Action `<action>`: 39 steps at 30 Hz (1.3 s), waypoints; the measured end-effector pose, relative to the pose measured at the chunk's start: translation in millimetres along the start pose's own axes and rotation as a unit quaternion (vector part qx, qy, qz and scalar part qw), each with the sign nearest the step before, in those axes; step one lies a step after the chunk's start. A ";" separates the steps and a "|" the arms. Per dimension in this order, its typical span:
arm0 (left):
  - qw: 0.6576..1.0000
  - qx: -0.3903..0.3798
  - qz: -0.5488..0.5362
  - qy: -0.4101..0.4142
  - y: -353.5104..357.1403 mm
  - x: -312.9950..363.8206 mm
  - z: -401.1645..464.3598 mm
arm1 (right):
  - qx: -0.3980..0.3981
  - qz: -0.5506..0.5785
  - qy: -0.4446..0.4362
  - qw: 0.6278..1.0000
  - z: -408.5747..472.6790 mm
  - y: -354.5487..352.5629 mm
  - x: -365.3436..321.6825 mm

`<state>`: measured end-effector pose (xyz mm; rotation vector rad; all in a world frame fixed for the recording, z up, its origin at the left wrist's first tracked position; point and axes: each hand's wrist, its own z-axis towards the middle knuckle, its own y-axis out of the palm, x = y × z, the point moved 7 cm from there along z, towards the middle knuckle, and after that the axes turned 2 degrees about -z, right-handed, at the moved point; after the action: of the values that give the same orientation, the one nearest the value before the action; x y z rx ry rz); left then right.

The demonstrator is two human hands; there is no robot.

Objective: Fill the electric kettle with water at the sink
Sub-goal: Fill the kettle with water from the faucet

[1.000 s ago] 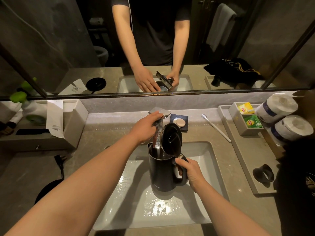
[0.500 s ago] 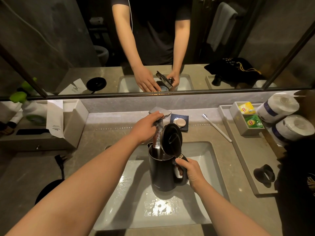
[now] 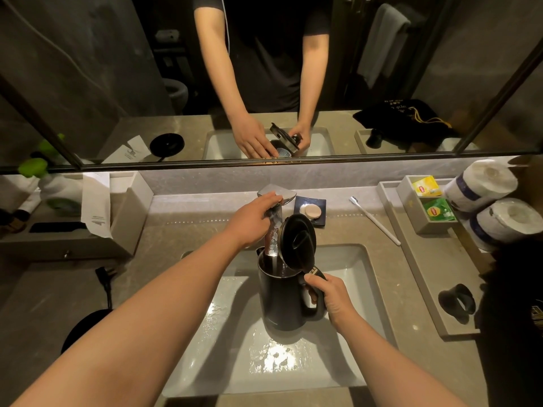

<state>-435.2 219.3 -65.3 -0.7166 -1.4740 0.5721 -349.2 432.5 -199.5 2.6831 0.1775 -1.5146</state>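
Note:
A black electric kettle [image 3: 283, 301] is held upright over the white sink basin [image 3: 349, 324], its round lid [image 3: 298, 241] flipped open and standing up. My right hand [image 3: 326, 295] grips the kettle's handle. My left hand [image 3: 252, 220] rests on the chrome faucet lever [image 3: 279, 195]. A stream of water [image 3: 271, 242] runs from the spout down into the kettle's open mouth. The basin floor in front of the kettle is wet.
The kettle's black base [image 3: 85, 327] and its plug [image 3: 102, 274] lie on the counter at left. A soap dish [image 3: 311, 210] and toothbrush [image 3: 374, 220] lie behind the sink. At right stands a tray [image 3: 426, 277] with tea bags [image 3: 437, 211] and toilet rolls [image 3: 499, 221]. A mirror hangs above.

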 end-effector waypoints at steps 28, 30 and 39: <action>1.000 0.004 -0.001 -0.005 -2.0 4.7 -2.9 | -0.008 0.008 -0.004 1.000 -1.0 -1.5 -1.1; 1.000 0.005 0.000 -0.004 -1.9 4.7 -3.0 | -0.008 0.011 -0.004 1.000 -0.4 -1.3 -0.7; 1.000 0.012 0.005 -0.007 -1.0 3.7 -4.2 | 0.007 0.000 -0.006 1.000 1.8 -2.8 3.1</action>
<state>-431.0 221.0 -61.8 -0.7036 -1.4739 0.6029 -349.5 435.3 -203.1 2.6829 0.1681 -1.5381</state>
